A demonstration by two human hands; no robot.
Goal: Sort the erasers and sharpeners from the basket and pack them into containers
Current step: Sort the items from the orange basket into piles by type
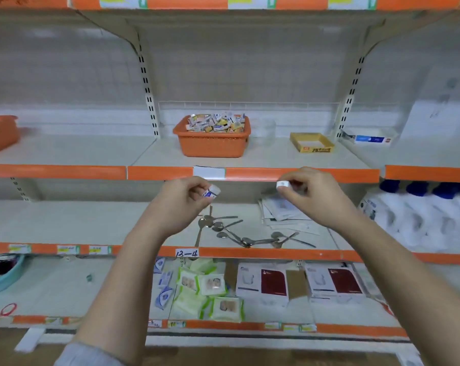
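Head cam: I see 2 hands up, well apart; left hand (182, 199) pinches 1 wrapped eraser (211, 192); right hand (307, 192) pinches 1 white eraser (283, 184); 1 orange basket (213, 143) heaped w/ more on shelf above; 1 yellow tray (312, 142) right of it.

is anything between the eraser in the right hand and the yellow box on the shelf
Nothing visible is. The right hand pinches a small white eraser in front of the shelf edge, and the open yellow box sits just above and behind it. The orange basket stands off to the left, clear of that path.
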